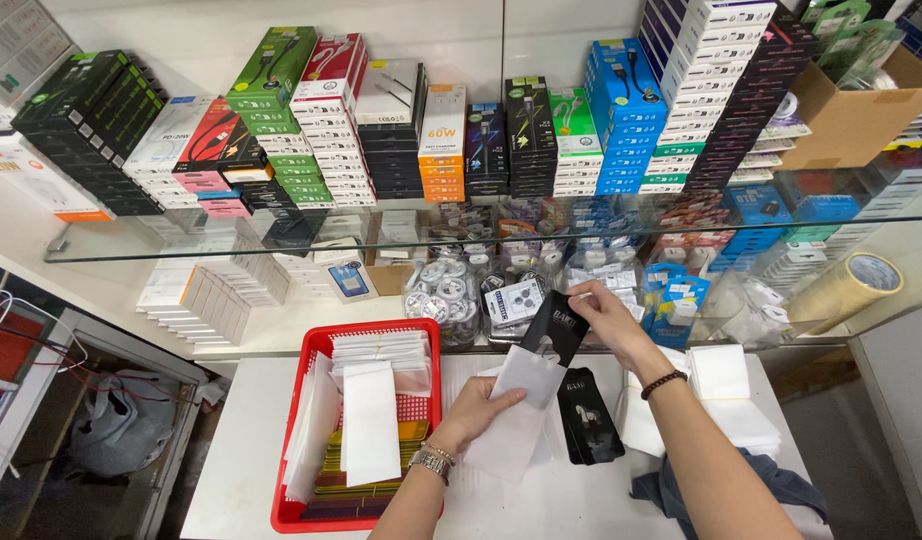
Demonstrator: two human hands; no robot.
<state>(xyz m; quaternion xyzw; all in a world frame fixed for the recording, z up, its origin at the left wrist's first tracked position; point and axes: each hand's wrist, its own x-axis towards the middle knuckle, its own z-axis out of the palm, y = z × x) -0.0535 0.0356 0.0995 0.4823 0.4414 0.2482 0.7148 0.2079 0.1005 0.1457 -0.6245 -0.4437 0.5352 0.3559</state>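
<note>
Left hand [478, 405] is gripping a white pouch [519, 408], fingers closed on its edge. Right hand [603, 312], just above it, is pinching a black packet [555, 327] whose lower end is meeting the pouch mouth. Red basket [312, 345] sits left of the left hand.

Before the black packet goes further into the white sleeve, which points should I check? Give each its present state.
1. Left hand holds the white sleeve: ok.
2. Right hand grips the black packet at its top: ok.
3. Packet's lower end at the sleeve's mouth: ok.
4. Sleeve mouth open enough: cannot tell.
5. Second black packet lies apart on the table: ok.
6. Red basket beside the left hand, not in the way: ok.
</note>
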